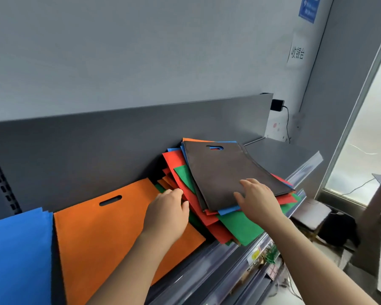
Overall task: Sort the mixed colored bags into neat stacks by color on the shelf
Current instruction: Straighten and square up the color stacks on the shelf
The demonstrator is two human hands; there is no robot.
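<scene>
Lying nearest on the shelf [279, 155] are a blue stack [18, 256] and, just beside it, an orange stack [101, 234]. Past them the left hand [167, 208] curls its fingers at the left edge of the mixed pile [240, 227] of red, green and blue bags; whether it pinches one I cannot tell. The right hand [257, 197] rests flat, fingers spread, on the dark brown bag [220, 170] topping that pile.
</scene>
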